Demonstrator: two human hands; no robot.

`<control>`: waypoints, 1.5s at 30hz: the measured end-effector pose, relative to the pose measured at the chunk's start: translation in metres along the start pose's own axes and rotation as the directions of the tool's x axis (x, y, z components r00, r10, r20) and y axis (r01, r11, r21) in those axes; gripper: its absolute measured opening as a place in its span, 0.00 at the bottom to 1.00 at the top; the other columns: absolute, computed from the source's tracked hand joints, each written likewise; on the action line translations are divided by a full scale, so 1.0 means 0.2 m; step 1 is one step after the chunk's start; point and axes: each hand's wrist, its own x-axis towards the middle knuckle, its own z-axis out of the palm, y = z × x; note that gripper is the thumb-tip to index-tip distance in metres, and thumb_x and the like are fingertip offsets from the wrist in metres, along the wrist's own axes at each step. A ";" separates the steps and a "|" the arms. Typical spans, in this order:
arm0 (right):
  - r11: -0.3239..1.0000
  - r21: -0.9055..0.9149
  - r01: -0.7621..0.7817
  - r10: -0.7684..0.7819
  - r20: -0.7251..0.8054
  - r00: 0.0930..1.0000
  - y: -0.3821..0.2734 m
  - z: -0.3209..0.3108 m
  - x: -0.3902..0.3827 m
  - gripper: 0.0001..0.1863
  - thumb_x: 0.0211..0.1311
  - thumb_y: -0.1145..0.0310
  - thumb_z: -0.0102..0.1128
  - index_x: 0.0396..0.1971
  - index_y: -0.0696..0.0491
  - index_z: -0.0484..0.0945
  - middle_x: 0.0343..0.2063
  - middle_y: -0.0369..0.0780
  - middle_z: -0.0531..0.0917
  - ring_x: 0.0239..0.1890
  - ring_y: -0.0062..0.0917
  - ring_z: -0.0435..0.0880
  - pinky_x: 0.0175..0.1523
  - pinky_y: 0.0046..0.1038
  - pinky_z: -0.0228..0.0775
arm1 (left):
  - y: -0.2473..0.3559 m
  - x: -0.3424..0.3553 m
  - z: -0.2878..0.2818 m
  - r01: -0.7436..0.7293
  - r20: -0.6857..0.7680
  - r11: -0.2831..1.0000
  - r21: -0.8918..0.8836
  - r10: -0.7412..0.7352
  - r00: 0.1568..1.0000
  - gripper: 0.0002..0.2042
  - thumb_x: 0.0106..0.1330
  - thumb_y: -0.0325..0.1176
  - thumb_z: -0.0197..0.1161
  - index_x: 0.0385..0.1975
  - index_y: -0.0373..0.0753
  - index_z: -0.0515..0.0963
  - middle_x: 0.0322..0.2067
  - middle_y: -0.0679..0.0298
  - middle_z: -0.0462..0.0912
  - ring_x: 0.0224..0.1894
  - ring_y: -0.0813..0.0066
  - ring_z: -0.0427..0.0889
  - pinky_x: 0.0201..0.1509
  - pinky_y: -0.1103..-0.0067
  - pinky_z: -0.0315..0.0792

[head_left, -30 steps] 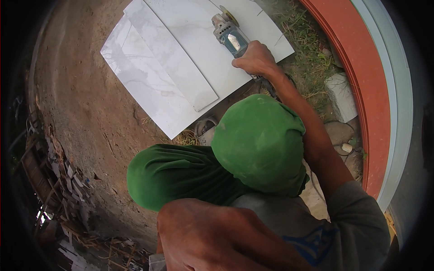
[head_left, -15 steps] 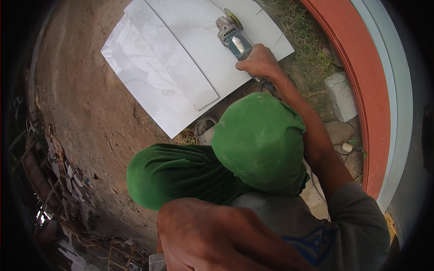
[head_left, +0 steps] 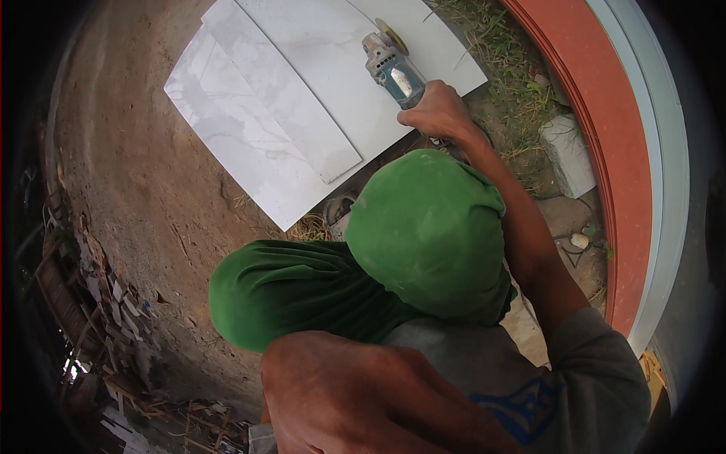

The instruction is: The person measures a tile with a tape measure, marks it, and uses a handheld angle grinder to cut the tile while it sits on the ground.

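Observation:
My right hand (head_left: 437, 112) is closed around the rear of the body of an angle grinder (head_left: 399, 79), teal with a dusty grey head. Its yellowish disc (head_left: 391, 35) stands nearly on edge over a large white marbled tile (head_left: 340, 83). I cannot tell whether the disc touches the tile or whether it turns. A narrower tile strip (head_left: 276, 94) lies on the large tile's left part. Close below the camera, what appears to be the back of my left hand (head_left: 325, 386) fills the lower middle; its fingers are hidden, and I see nothing held.
My green-clad knees (head_left: 427, 234) are bent between me and the tile. Grass (head_left: 514, 98), a pale block (head_left: 569, 155) and a cable lie right, beside a red-and-pale-blue curved edge (head_left: 612, 113). Bare dirt (head_left: 144, 151) spreads left, with a scrap heap (head_left: 113, 310) at lower left.
The tiles sit slightly farther left in the picture. My right hand and the grinder appear slightly lower and to the right. My grip on the grinder is unchanged.

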 end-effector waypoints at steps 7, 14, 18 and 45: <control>1.000 0.002 -0.017 0.018 -0.010 1.000 0.03 0.00 -0.03 0.25 0.44 0.58 0.72 0.33 0.68 0.87 0.35 0.59 0.90 0.42 0.53 0.92 0.51 0.44 0.84 | 0.00 -0.01 0.03 0.032 -0.017 0.999 -0.011 -0.032 0.999 0.28 0.83 0.45 0.59 0.48 0.15 0.86 0.40 0.31 0.89 0.35 0.52 0.95 0.32 0.72 0.90; 1.000 -0.005 -0.009 0.009 -0.003 1.000 0.06 0.02 -0.04 0.29 0.43 0.56 0.75 0.33 0.71 0.85 0.33 0.58 0.90 0.38 0.47 0.93 0.49 0.41 0.84 | -0.01 -0.03 0.06 0.049 -0.035 0.999 0.000 -0.049 0.998 0.28 0.82 0.45 0.60 0.47 0.16 0.87 0.40 0.32 0.89 0.35 0.53 0.95 0.31 0.73 0.90; 1.000 0.016 -0.020 0.020 0.005 1.000 0.06 0.01 -0.08 0.26 0.43 0.58 0.71 0.32 0.69 0.87 0.36 0.61 0.90 0.43 0.54 0.92 0.52 0.45 0.83 | 0.00 -0.04 0.09 0.065 -0.049 0.998 0.016 -0.064 0.997 0.28 0.82 0.45 0.60 0.47 0.16 0.87 0.40 0.32 0.89 0.34 0.53 0.95 0.30 0.73 0.90; 0.998 0.031 -0.058 0.057 0.018 0.998 0.06 -0.01 -0.15 0.26 0.43 0.58 0.73 0.33 0.69 0.87 0.37 0.60 0.90 0.43 0.52 0.93 0.51 0.43 0.85 | 0.00 -0.06 0.08 0.058 -0.067 0.998 0.003 -0.057 0.996 0.27 0.80 0.45 0.63 0.46 0.17 0.87 0.38 0.33 0.89 0.33 0.54 0.95 0.30 0.73 0.90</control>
